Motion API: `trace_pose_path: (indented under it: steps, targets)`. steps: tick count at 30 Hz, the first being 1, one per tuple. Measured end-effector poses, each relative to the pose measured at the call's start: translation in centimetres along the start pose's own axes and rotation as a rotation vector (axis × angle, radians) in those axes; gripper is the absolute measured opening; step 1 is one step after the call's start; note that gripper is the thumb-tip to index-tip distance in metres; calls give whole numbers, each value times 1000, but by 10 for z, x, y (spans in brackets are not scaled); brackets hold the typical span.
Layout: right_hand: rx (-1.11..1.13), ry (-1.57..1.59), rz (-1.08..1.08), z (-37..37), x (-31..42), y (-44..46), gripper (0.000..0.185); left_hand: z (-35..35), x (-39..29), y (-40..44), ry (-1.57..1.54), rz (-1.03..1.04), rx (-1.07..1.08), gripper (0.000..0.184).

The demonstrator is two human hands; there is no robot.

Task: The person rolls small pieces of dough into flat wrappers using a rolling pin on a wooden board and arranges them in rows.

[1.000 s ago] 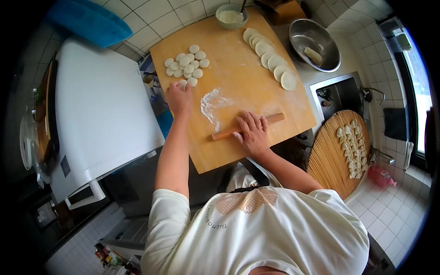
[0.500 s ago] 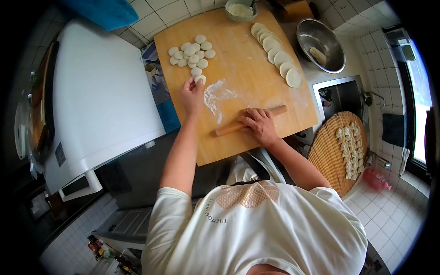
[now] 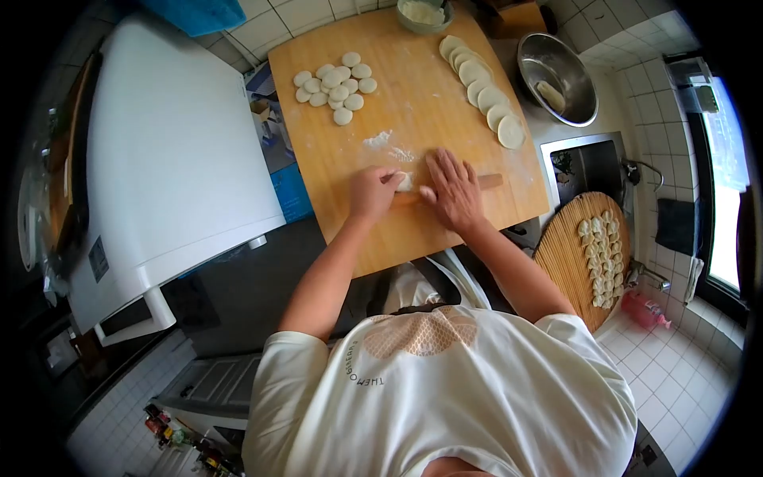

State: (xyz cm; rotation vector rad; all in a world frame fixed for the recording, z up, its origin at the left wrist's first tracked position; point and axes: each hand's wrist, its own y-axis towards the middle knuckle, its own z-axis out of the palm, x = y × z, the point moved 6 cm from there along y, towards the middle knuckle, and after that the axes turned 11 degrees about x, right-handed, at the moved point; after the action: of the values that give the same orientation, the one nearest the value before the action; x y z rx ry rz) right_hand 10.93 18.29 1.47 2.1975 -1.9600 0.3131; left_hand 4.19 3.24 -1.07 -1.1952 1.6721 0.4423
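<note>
My left hand [image 3: 375,193] pinches the edge of a small round dough piece [image 3: 405,183] between thumb and fingers. The dough lies on the wooden board [image 3: 413,242], against the rolling pin [image 3: 490,181]. My right hand [image 3: 455,191] rests palm down across the pin, fingers stretched out and apart, hiding its middle. Beyond my left hand sits a cluster of flattened dough pieces [image 3: 338,83]. Rolled wrappers [image 3: 493,99] overlap in a row along the right side of the board. A patch of flour [image 3: 380,140] is spread just past my hands.
A bowl of white flour [image 3: 423,16] stands at the far edge. To the right are a steel basin [image 3: 584,75] holding a dough lump, a sink [image 3: 590,171] and a round reed tray [image 3: 560,262] with rows of dumplings. A white appliance [image 3: 179,151] is on the left.
My left hand has brought a dough piece from the cluster's near end to the rolling pin. My right hand has flattened over the pin, its fingers now extended forward.
</note>
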Motion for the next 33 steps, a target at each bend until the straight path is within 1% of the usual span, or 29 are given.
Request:
trace_pose_path:
  steps: [1, 3, 4, 5, 7, 8, 9, 10, 11, 12, 13, 15, 16, 18, 19, 20, 22, 23, 24, 25, 27, 29, 31, 32, 33]
  targets:
    - [-11, -46, 38, 2, -3, 16, 48, -2, -7, 2, -3, -1, 8, 19]
    - [-20, -97, 89, 0, -6, 38, 51, 5, -13, 12, 253, -172, 211, 17]
    - [29, -54, 88, -1, -5, 49, 49, 7, -9, 17, 252, -165, 218, 17]
    - [73, -16, 79, -4, -5, 54, 48, 6, -7, 24, 268, -135, 178, 17]
    - [106, -3, 66, -6, -3, 43, 48, 6, -6, 24, 286, -102, 135, 16]
    - [142, 19, 55, -5, 0, 34, 49, 4, -2, 20, 176, -112, 72, 15]
    - [130, -56, 72, 4, 0, 15, 53, 1, 2, 17, 66, -120, 9, 15]
    - [125, -60, 73, 5, 3, -4, 53, 3, 8, 17, 65, -115, 7, 15]
    - [125, -60, 94, 5, 5, -23, 54, 8, 22, 14, -16, -165, -9, 16]
    - [128, -59, 116, 4, 7, -33, 54, 7, 23, 9, -98, -220, -23, 16]
    - [132, -59, 119, 7, 6, -30, 54, 9, 19, 6, -99, -223, -18, 16]
    - [106, -12, 147, 13, -1, -10, 56, 13, 0, 2, -26, -149, 25, 15]
    - [100, -56, 172, 13, -5, 11, 55, 14, -4, 5, -26, -151, 35, 15]
    - [90, -101, 199, 7, -9, 51, 55, 13, -17, 27, 342, -96, 49, 19]
    - [51, -58, 215, 4, -10, 62, 55, 11, -15, 38, 278, -90, 73, 20]
    - [8, -19, 226, -3, -12, 68, 54, 10, -14, 40, 280, -82, 71, 20]
    - [17, 3, 221, -3, -9, 53, 55, 5, -20, 40, 271, -108, 107, 18]
    - [112, -5, 197, 1, -7, 36, 56, 3, -21, 35, 274, -103, 106, 18]
    - [209, -14, 172, 8, -4, 20, 58, -2, -15, 26, 61, -136, 64, 19]
    - [207, -17, 171, 10, 0, 0, 58, -5, -9, 21, -156, -168, 19, 19]
    - [163, -2, 184, 11, 8, -29, 56, 2, 11, 16, -165, -159, 0, 20]
    - [137, -37, 170, 15, 3, -12, 54, 10, 23, 16, -172, -152, -14, 21]
    - [95, -85, 170, 5, -2, 31, 54, 7, -21, 17, 242, -150, 118, 21]
    - [90, -16, 202, 3, -7, 54, 54, 9, -19, 24, 245, -151, 124, 21]
    - [24, 20, 232, 1, -11, 72, 54, 8, -21, 37, 266, -145, 96, 20]
